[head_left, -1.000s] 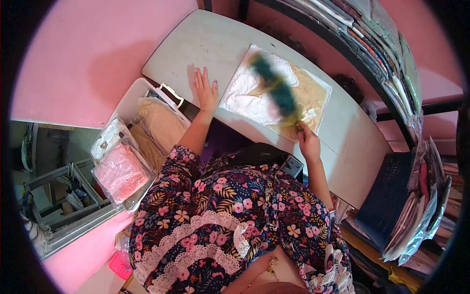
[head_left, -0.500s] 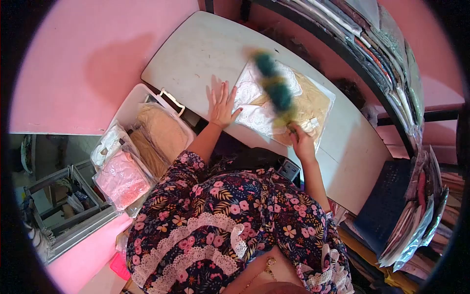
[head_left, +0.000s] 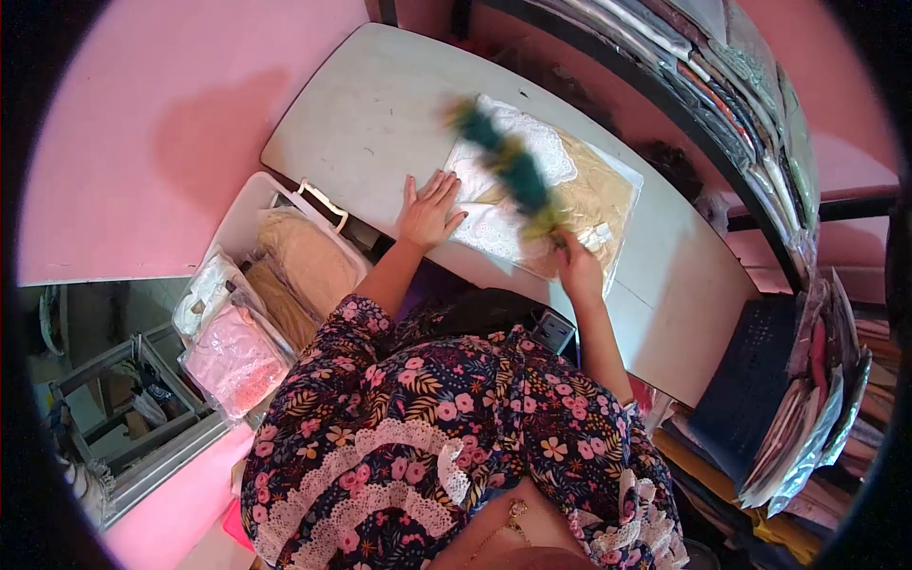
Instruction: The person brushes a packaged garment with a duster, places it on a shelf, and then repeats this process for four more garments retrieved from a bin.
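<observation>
A fluffy green and yellow duster (head_left: pixel 518 176), blurred by motion, is held by its lower end in my right hand (head_left: pixel 579 268). It passes over a flat plastic-wrapped garment (head_left: pixel 598 190), tan with white lace, on the white table (head_left: pixel 332 104). My left hand (head_left: pixel 429 214) lies with fingers spread at the left edge of the garment, palm down on the table.
Left of me, a white bin (head_left: pixel 237 214) holds wrapped tan, white and pink garments (head_left: pixel 237 356). A dark shelf frame with stacked wrapped garments (head_left: pixel 703 85) curves along the right. Dark blue fabric (head_left: pixel 746 380) lies at the table's right end.
The duster has swung to the left over the garment, with my right hand still on it. My left hand is still spread, its fingers a little lower in view. The view has shifted slightly.
</observation>
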`<action>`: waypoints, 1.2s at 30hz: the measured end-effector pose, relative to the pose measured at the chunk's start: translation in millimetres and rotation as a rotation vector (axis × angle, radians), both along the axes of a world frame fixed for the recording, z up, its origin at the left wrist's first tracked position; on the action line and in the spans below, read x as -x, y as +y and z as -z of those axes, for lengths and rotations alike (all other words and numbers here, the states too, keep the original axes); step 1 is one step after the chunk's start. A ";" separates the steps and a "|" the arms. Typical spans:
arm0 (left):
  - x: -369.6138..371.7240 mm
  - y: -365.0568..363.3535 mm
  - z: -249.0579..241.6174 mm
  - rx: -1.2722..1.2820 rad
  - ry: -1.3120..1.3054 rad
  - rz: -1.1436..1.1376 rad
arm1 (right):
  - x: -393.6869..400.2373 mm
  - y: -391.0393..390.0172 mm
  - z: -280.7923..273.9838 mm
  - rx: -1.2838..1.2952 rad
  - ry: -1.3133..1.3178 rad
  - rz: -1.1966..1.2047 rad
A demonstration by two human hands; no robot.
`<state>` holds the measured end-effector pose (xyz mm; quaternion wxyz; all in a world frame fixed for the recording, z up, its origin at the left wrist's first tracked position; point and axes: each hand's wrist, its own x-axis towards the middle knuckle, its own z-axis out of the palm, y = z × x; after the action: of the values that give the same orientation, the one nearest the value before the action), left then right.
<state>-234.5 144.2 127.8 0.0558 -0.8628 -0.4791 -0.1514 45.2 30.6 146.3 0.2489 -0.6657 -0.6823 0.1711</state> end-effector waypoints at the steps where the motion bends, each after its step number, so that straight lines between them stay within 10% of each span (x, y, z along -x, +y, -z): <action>1: -0.5 0.7 1.0 0.007 -0.008 -0.002 | -4.6 2.8 -0.2 0.009 0.007 0.197; 4: -2.0 1.0 4.8 0.002 -0.019 0.008 | -11.7 -3.4 4.2 0.042 0.064 0.485; 8: -0.3 1.3 6.8 0.029 0.024 -0.026 | -12.0 -43.0 18.5 -0.017 0.081 0.035; 14: -0.2 2.9 11.1 -0.052 -0.017 0.000 | -37.7 -73.3 51.1 -0.038 0.156 0.582; 20: 10.2 6.4 18.2 -0.042 -0.027 -0.008 | -7.5 -99.5 35.3 0.077 0.071 0.217; 26: 16.2 8.8 21.1 -0.018 -0.027 0.002 | -19.7 -94.0 67.2 -0.061 0.238 0.672; 30: 25.5 9.7 22.9 -0.002 -0.062 0.010 | -4.0 -102.1 63.3 -0.096 0.165 0.328; 36: 37.9 5.8 25.2 0.001 -0.132 0.005 | -34.0 -109.0 80.6 -0.027 0.128 0.824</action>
<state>-272.4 150.0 102.7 0.0234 -0.8521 -0.4797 -0.2079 79.2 -78.4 65.7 0.3469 -0.8678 -0.3443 0.0894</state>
